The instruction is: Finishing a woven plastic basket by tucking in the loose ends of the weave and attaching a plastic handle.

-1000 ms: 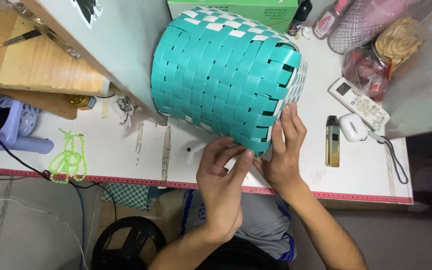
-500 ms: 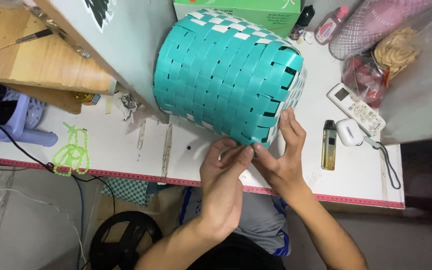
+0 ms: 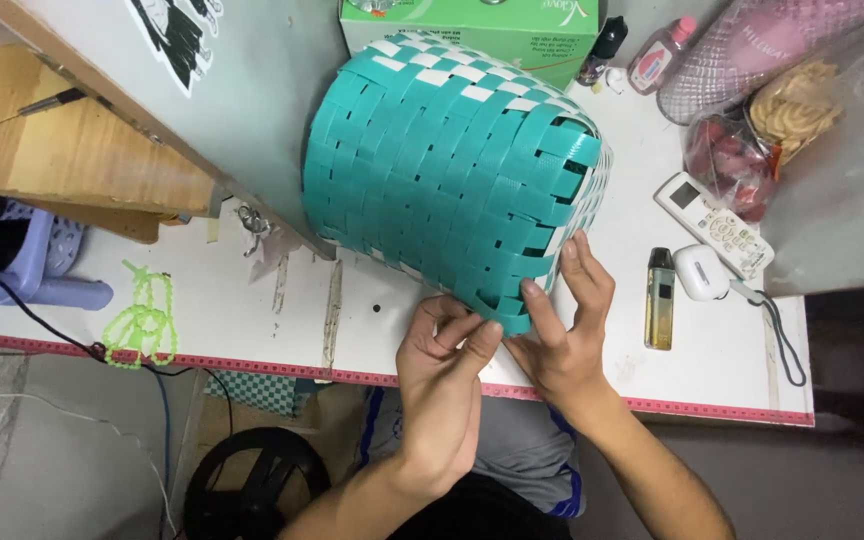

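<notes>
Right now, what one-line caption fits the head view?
Both hands, left hand and right hand, pinch the rim of a teal woven basket on a white table.

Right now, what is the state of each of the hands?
Left hand: fingers pinching the lower corner of the teal woven basket.
Right hand: fingers pressed on the same corner, gripping its edge.

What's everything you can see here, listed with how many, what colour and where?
woven basket: one, teal and white, on its side mid-table
table: one, white, red front edge
box: one, green, behind basket
remote control: one, white, right of basket
small slim device: one, yellowish, near right hand
beaded cord: one, light green, left front edge
stool: one, lilac, far left
left hand: at basket's lower rim
right hand: fingers on basket's rim
</notes>
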